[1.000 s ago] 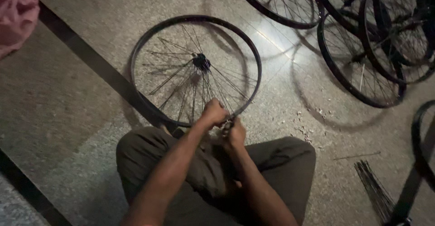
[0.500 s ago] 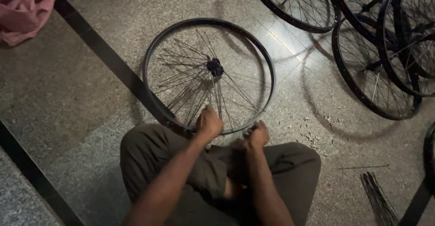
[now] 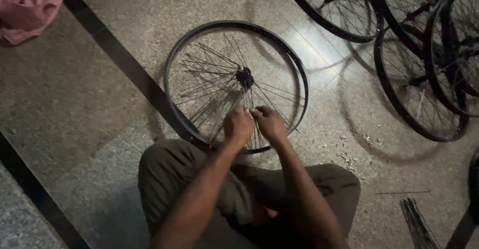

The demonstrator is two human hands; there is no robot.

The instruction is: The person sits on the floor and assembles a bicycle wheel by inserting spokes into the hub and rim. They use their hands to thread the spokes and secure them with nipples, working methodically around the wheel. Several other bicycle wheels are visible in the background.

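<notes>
A black bicycle wheel rim (image 3: 172,64) lies flat on the speckled stone floor in front of my crossed legs, with thin spokes (image 3: 209,77) fanning loosely from its hub (image 3: 244,73). My left hand (image 3: 238,125) and my right hand (image 3: 270,123) are close together over the near part of the wheel, between hub and rim. Both hands have their fingers closed on spokes there. What lies under the fingertips is hidden.
Several finished black wheels (image 3: 414,84) lie overlapping at the upper right. Small metal bits (image 3: 349,156) are scattered on the floor to the right. A bundle of loose spokes (image 3: 416,224) lies at the lower right. A pink cloth (image 3: 27,7) sits at top left.
Both hands moved off the near rim and inward over the spokes, coming closer together. The view shifted slightly.
</notes>
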